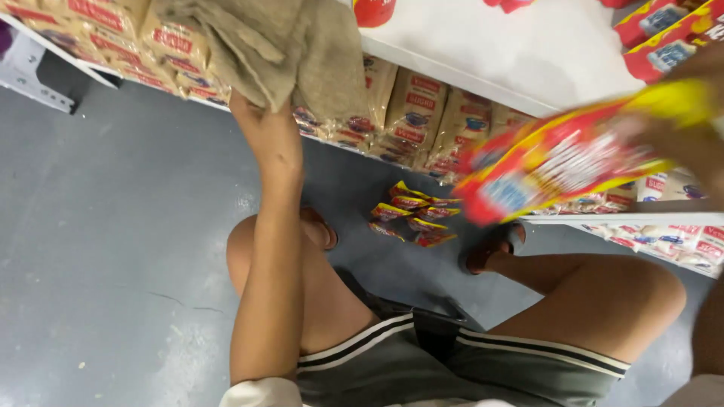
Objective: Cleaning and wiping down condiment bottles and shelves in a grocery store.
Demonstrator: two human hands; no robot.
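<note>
My left hand point(253, 113) reaches up to the white shelf point(452, 71) and grips a beige cloth point(279, 45) that drapes over the shelf edge and hides most of the fingers. My right hand point(690, 139) at the right edge holds a red and yellow packet point(566, 162), blurred by motion, in front of the shelf. I am squatting, with both knees and grey striped shorts point(452, 362) in view below.
Tan packets point(422, 105) fill the lower shelf row under the white shelf. Several small red and yellow packets point(415, 215) lie on the grey floor point(113, 226) between my sandalled feet. More red packets point(664, 30) sit on the shelf at top right.
</note>
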